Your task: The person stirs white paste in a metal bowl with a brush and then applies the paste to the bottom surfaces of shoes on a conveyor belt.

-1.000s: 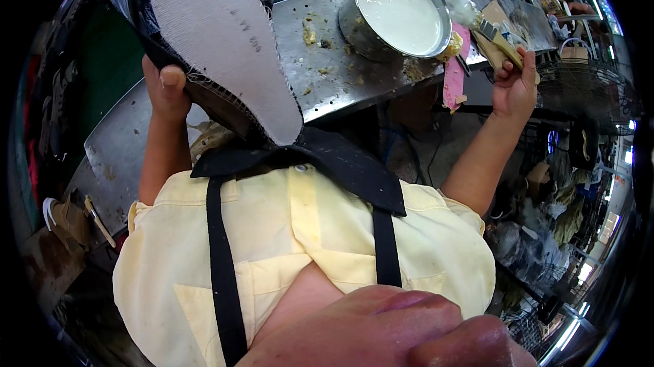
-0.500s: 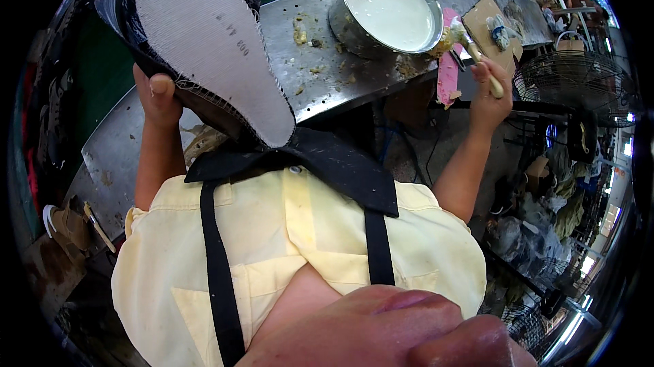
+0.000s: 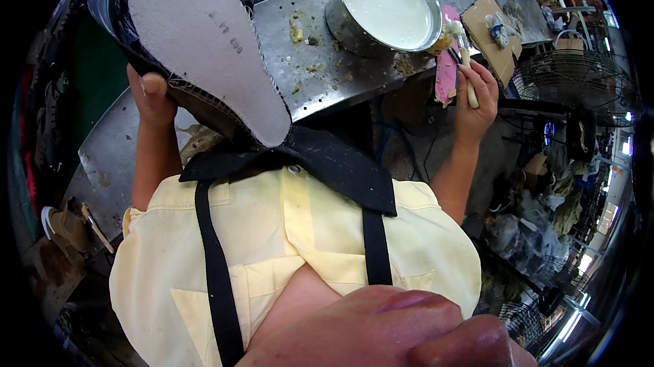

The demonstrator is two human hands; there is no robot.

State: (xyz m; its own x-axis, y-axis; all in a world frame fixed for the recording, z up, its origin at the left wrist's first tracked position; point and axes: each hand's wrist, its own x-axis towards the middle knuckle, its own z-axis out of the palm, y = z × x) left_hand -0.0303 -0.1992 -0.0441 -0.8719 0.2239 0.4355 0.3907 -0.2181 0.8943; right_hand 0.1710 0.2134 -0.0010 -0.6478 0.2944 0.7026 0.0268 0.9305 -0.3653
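My left hand [image 3: 154, 98] grips a dark shoe upper [image 3: 105, 9] from its left side, thumb over the edge. The upper is turned sole side up, showing a pale, stitched-on insole [image 3: 197, 33] whose narrow end points toward my chest. Over on the right, my right hand [image 3: 477, 100] is closed round the pale handle of a brush [image 3: 471, 92]. The brush's bristle end lies over the pink strip, close to the rim of a metal pot [image 3: 349, 30] filled with white liquid [image 3: 388, 9].
The pot stands on a glue-stained metal bench [image 3: 320, 77]. A pink strip [image 3: 446, 80] and a piece of cardboard [image 3: 485, 20] with a crumpled cloth [image 3: 501, 32] lie right of it. Further right is a wire fan [image 3: 575, 84]. Another brush [image 3: 97, 227] lies at lower left.
My right hand has moved slightly left with the brush, and the brush handle has turned more upright. The shoe upper has shifted a little to the left in my left hand.
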